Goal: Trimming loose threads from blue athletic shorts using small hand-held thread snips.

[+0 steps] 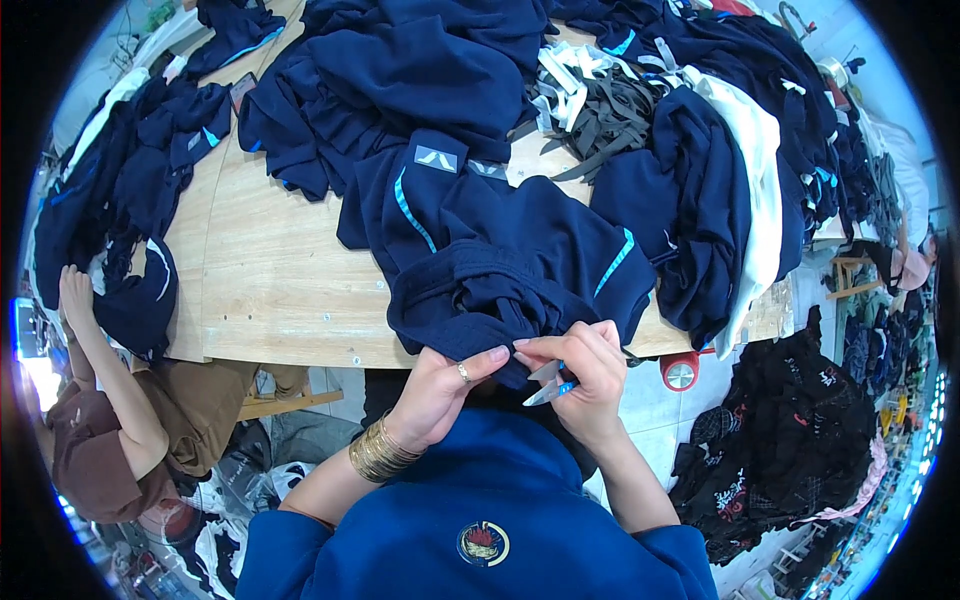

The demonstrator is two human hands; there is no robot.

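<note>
A navy garment [520,225] with light blue piping lies across the table's near edge, its gathered, stitched waistband bunched toward me. My left hand [432,398], with a ring and a stack of gold bangles at the wrist, grips the edge of the waistband between thumb and fingers. Close by on the right, my right hand [588,378] is closed round small thread snips [546,390], whose blades point left. Its thumb and index finger pinch together at the fabric edge; whether a thread is between them is too small to tell.
More navy garments [420,60] are heaped over the wooden table [265,270]. Grey and white strips [600,105] lie at the back right. At left, a co-worker's hand [76,295] touches navy cloth. A red round object [681,372] sits below the edge; black fabric [780,440] is piled at right.
</note>
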